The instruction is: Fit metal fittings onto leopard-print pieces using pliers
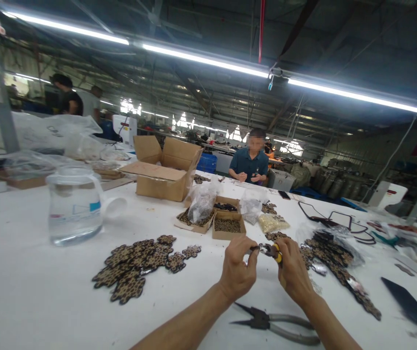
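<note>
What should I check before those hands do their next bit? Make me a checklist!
1. Yellow-handled pliers held firmly: ok, in the right grip.
2. Small dark piece lined up with the pliers' tip: cannot tell; it's too small, though the left grip pinches it there.
3. Grey-handled pliers out of the way: not ok, they lie between the forearms.
4. Box of small brass-coloured bits open: ok.
5. Patterned pieces on the left neatly stacked: not ok, they overlap in a loose spread.
6. Water jug upright: ok.
</note>
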Motion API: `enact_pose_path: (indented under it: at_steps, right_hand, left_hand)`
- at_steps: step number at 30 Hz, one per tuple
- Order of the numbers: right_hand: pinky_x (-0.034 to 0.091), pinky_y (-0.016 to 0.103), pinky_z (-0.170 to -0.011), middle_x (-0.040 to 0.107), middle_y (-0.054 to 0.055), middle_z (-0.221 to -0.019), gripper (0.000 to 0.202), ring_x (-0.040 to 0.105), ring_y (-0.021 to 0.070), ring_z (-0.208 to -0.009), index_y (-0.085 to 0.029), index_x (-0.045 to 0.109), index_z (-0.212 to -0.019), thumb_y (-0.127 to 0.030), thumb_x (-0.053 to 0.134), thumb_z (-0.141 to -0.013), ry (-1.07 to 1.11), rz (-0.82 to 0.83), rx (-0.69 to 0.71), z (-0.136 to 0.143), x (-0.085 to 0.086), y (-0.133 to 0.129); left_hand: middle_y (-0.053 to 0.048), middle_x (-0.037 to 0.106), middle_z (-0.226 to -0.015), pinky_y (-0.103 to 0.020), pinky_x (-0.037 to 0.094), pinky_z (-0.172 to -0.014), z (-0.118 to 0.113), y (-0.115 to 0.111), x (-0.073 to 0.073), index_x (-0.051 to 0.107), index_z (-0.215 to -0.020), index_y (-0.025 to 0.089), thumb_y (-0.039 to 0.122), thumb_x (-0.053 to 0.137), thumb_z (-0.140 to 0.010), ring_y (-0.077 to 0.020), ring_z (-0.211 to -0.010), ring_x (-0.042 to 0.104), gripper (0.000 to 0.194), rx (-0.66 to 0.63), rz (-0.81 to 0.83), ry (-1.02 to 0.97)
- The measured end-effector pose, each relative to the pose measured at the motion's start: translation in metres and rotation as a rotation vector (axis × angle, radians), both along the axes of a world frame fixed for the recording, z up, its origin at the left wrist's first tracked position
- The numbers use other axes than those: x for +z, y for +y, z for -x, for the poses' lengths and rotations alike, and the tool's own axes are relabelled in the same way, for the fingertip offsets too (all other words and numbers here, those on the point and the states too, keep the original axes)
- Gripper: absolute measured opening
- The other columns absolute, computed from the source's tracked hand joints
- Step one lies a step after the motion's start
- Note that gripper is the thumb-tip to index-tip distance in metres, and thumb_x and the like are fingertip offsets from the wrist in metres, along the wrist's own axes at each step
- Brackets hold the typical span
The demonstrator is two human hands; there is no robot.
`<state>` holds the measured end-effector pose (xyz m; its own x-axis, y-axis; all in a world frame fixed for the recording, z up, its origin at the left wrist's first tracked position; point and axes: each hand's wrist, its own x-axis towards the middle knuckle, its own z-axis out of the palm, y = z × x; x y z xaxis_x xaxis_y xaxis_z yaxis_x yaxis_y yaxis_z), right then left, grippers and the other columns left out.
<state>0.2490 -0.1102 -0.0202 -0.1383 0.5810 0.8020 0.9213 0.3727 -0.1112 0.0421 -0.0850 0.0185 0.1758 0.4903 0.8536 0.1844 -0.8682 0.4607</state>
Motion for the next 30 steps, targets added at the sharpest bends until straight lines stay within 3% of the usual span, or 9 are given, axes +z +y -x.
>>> enact_pose_path:
  at_steps: [13, 30]
  right_hand:
    - [0.048, 0.053, -0.09, 0.051, 0.015, -0.117, 0.05, 0.049, 0.0317, -0.11, -0.022, 0.046, -0.13, -0.002, 0.041, -0.084, 0.011, 0.031, 0.016, 0.0018, -0.0009, -0.0013]
    - [0.047, 0.052, -0.091, 0.051, 0.015, -0.117, 0.047, 0.048, 0.0302, -0.11, -0.02, 0.046, -0.132, -0.005, 0.042, -0.088, -0.035, 0.022, -0.022, -0.0063, -0.0009, 0.0002]
  left_hand:
    - [-0.008, 0.064, -0.082, -0.038, 0.042, -0.076, 0.0023, -0.0021, 0.002, 0.06, -0.09, 0.02, 0.014, 0.051, -0.089, -0.0224, -0.08, 0.057, 0.012, 0.016, -0.127, 0.064]
    - [-0.007, 0.06, -0.079, -0.036, 0.04, -0.074, 0.0037, 0.0051, 0.0053, 0.058, -0.086, 0.018, 0.013, 0.05, -0.09, -0.0206, -0.079, 0.054, 0.01, -0.033, -0.154, 0.1]
